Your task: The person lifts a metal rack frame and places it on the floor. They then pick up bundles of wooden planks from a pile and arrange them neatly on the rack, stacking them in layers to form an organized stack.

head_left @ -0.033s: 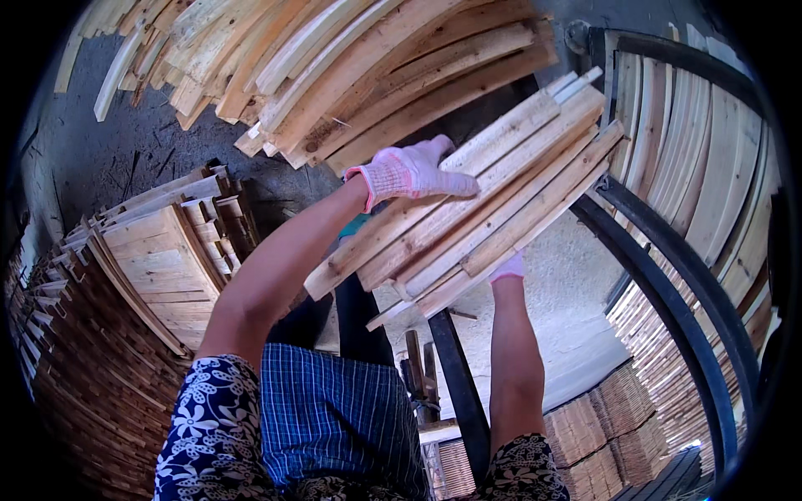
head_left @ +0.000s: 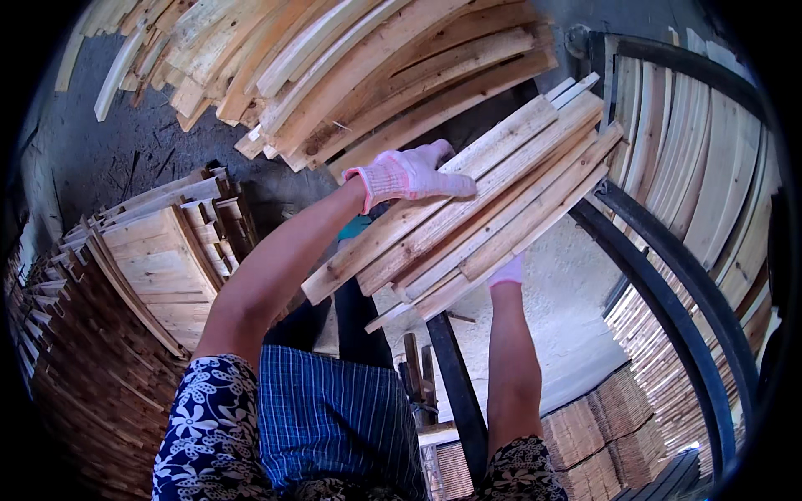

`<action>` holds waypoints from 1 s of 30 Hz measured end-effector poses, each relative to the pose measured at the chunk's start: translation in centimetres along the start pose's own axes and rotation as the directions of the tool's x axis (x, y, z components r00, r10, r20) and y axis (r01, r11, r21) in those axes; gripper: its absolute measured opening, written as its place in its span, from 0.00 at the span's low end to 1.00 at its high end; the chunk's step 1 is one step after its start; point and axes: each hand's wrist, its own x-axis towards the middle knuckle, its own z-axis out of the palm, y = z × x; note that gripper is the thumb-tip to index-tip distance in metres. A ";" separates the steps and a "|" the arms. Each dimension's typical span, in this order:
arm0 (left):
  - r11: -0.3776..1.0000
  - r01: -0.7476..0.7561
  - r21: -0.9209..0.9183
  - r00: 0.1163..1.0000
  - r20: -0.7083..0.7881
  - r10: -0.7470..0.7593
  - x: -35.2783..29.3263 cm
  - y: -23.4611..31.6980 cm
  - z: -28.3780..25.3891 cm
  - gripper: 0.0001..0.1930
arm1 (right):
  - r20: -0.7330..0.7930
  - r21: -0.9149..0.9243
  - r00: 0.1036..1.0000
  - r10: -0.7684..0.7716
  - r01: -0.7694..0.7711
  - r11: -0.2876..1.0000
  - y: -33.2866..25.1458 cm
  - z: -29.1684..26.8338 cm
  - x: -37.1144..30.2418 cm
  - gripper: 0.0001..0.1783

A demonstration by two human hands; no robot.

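Two hands (head_left: 418, 174) (head_left: 507, 272), one plank stack (head_left: 489, 204)

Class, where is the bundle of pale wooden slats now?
In the head view, the bundle slants right of centre, the pink-gloved left hand on its upper side and the pink-gloved right hand, partly hidden, at its lower edge.

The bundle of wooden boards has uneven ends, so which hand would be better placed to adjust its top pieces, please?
Probably the left hand: it rests on the upper face of the bundle of wooden boards. The right hand is mostly hidden under the bundle's lower side, seemingly supporting it.
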 end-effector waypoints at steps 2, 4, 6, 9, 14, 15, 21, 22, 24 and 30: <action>0.973 -0.059 -0.224 0.997 -0.069 0.044 2.7 -3.3 0.2 0.58 | 0.027 -0.034 0.988 -0.151 0.152 0.988 -0.1 0.7 -0.2 0.42; 0.827 -0.231 -0.512 0.962 -0.249 0.114 3.7 -6.1 0.9 0.51 | 0.105 -0.014 0.974 -0.198 0.201 0.980 -1.4 2.9 -1.3 0.44; 0.518 0.018 -0.855 0.976 0.127 0.176 2.8 -5.1 -0.3 0.47 | 0.128 0.004 0.957 -0.262 0.263 0.965 -1.4 2.7 -1.2 0.46; 0.604 -0.188 -0.775 0.982 -0.137 0.130 4.1 -5.7 0.9 0.49 | 0.230 -0.151 0.947 -0.224 0.262 0.953 -2.8 2.7 -0.8 0.49; 0.558 -0.023 -0.829 0.983 0.082 0.162 3.0 -7.0 0.5 0.44 | 0.297 -0.098 0.952 -0.067 0.100 0.990 -3.9 4.6 -2.6 0.51; 0.522 0.008 -0.853 0.980 0.109 0.165 1.9 -6.4 0.2 0.43 | 0.326 -0.060 0.945 -0.018 0.040 0.997 -4.0 4.4 -3.2 0.52; 0.403 0.023 -0.915 0.998 0.044 0.044 1.9 -7.4 -0.3 0.35 | 0.233 -0.088 0.957 -0.173 0.197 0.976 -1.0 6.1 -0.5 0.54; 0.450 -0.089 -0.889 0.995 -0.058 0.082 2.1 -7.6 -0.4 0.36 | 0.204 -0.036 0.970 -0.135 0.145 0.989 -0.9 6.8 -0.4 0.54; 0.513 -0.289 -0.808 0.957 -0.235 0.168 2.1 -7.6 0.5 0.36 | 0.219 -0.030 0.971 -0.091 0.100 0.995 -1.2 5.9 -0.7 0.54; 0.701 -0.081 -0.708 0.994 -0.008 0.107 -2.2 -5.2 -0.2 0.42 | 0.304 -0.053 0.949 -0.079 0.100 0.994 -0.7 3.9 -2.4 0.56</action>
